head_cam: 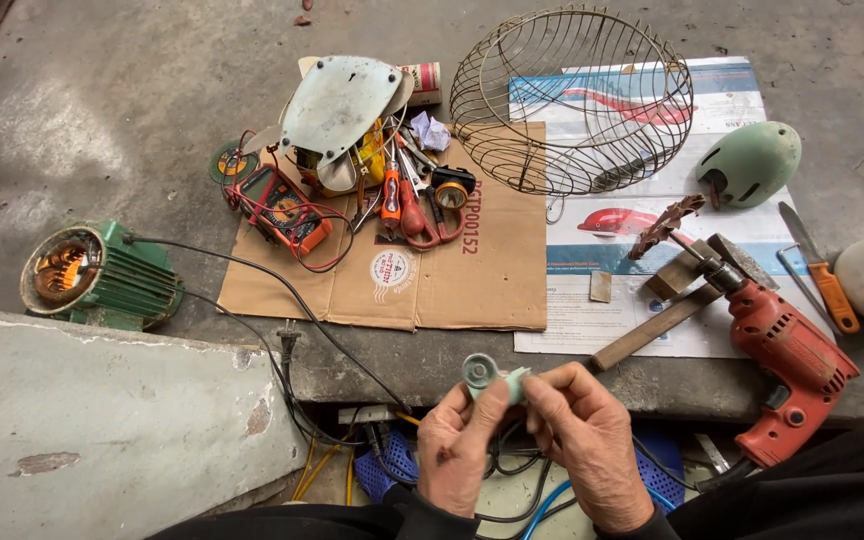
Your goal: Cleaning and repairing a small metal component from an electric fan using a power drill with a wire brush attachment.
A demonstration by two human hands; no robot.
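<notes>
Pinching a small pale-green plastic part [492,376] (round at its left end), both hands' fingers hold it: left hand [457,450], right hand [587,445]; red drill [787,360] right.

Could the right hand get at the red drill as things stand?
Probably yes. The red drill lies in the open just beside the right hand with nothing across the path, but that hand and the left hand are both pinching a small pale green part.

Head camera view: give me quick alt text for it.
Both hands, left hand and right hand, pinch a small pale green part above a concrete floor strewn with a red drill, wire fan guard and multimeter.
</notes>
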